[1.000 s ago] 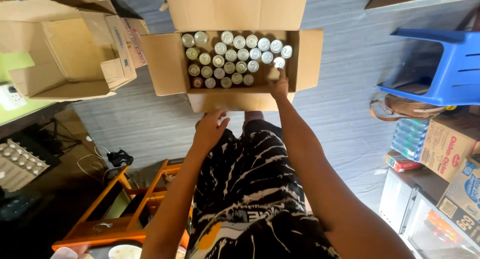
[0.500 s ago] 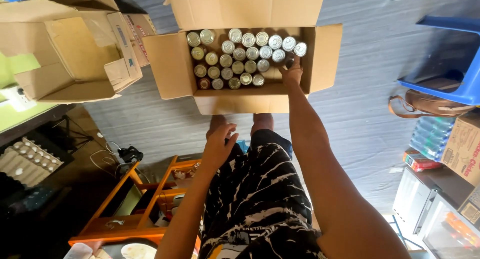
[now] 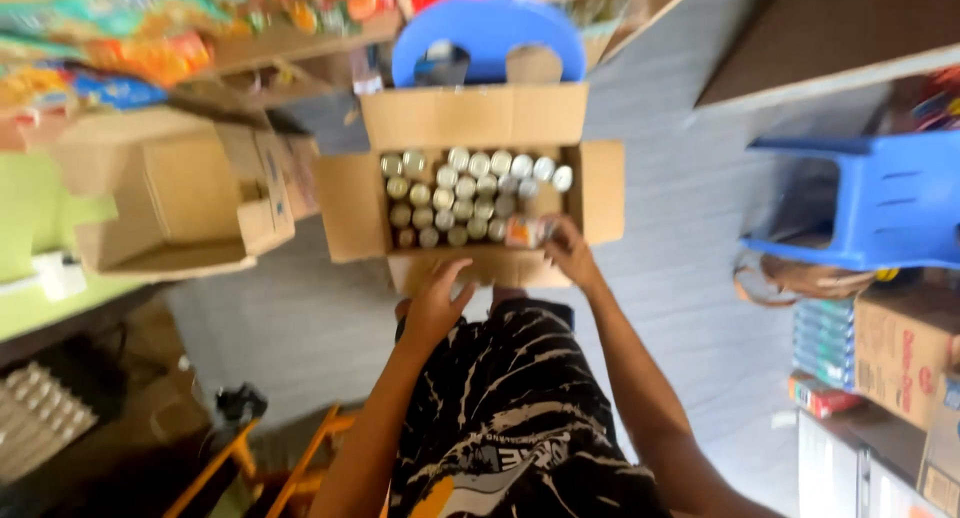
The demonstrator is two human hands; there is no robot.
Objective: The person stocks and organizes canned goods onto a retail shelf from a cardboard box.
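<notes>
Open cardboard box [image 3: 600, 193] on grey floor, far of knees; since a second ago camera view tilted up, box now lower in frame. Tin cans [image 3: 455, 198] fill box in rows, right near corner unfilled. Right hand [image 3: 568, 253], earlier at box rim, now pinching one can [image 3: 525, 232] lying sideways there. Left hand [image 3: 438, 300] moved up to near flap, fingers spread, holding nothing.

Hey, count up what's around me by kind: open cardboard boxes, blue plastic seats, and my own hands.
Open brown cardboard boxes: 2, the can-filled box and the left-side box
Blue plastic seats: 2, the round stool and the square stool
Bare hands: 2, the left hand and the right hand
Total: 6
</notes>
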